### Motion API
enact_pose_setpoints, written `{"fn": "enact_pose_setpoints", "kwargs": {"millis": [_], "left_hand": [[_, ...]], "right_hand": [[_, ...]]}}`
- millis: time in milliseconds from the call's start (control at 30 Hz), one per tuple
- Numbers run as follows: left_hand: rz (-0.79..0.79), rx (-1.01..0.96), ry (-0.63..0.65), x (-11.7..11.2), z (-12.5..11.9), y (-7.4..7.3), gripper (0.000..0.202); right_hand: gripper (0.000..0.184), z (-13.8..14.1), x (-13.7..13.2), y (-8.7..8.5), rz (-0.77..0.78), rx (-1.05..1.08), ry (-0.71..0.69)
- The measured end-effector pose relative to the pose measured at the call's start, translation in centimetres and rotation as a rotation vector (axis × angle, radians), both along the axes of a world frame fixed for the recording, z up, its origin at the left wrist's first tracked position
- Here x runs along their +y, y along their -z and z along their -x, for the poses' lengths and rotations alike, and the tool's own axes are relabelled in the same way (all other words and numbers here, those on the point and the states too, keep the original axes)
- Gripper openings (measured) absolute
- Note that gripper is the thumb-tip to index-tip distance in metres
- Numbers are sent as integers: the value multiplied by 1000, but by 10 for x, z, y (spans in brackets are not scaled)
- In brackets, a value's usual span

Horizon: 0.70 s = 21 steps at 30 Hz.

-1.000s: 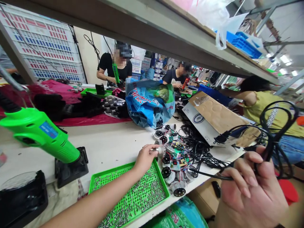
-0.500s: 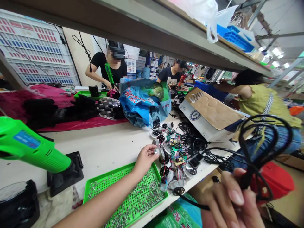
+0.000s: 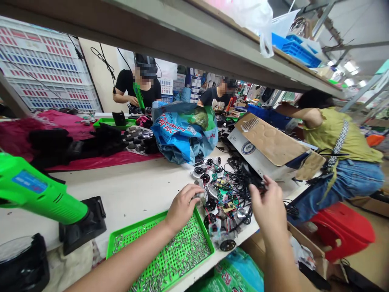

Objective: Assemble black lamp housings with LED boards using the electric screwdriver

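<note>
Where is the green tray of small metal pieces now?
In the head view, the tray sits lower centre at the bench edge, under the left hand, right of the green power tool.

Bare skin is shown along the left forearm (image 3: 127, 259) and the right forearm (image 3: 281, 263), each narrowing from the near edge of the view to a slim wrist. The left hand (image 3: 182, 209) and right hand (image 3: 267, 202) are likewise uncovered.

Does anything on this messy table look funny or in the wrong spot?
Yes. A cardboard box sits tilted on the bench, leaning over a tangle of black cables by the right hand. It looks odd because it isn't lying flat, and the cables are jumbled among circuit boards.
</note>
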<state>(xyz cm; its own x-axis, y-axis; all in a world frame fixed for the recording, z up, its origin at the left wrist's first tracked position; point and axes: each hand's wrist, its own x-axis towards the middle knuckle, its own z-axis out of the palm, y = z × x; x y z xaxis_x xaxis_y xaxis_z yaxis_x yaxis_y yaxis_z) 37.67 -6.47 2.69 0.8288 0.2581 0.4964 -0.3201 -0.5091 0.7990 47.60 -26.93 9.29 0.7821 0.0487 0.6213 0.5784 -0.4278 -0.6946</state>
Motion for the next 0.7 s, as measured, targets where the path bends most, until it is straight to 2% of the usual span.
{"fn": "enact_pose_setpoints", "kwargs": {"millis": [67,133,200,267,500,700], "left_hand": [[-81,-31,29,4,-2,2,30],[-162,-61,60,8,-4,4,31],[-246,-91,94,14,-5,6,32],[-329,-117,120,19,-6,8,34],[-553,-164,156,28,-10,9,38],[-712,-206,221,38,-15,-4,33]], "right_hand": [[35,-13,14,9,235,-103,-76],[26,-19,32,18,472,-166,-255],[27,-23,49,25,599,-159,-433],[27,-28,59,31,684,-145,-548],[23,-45,58,35,795,-56,-744],[19,-51,56,26,801,12,-847]]}}
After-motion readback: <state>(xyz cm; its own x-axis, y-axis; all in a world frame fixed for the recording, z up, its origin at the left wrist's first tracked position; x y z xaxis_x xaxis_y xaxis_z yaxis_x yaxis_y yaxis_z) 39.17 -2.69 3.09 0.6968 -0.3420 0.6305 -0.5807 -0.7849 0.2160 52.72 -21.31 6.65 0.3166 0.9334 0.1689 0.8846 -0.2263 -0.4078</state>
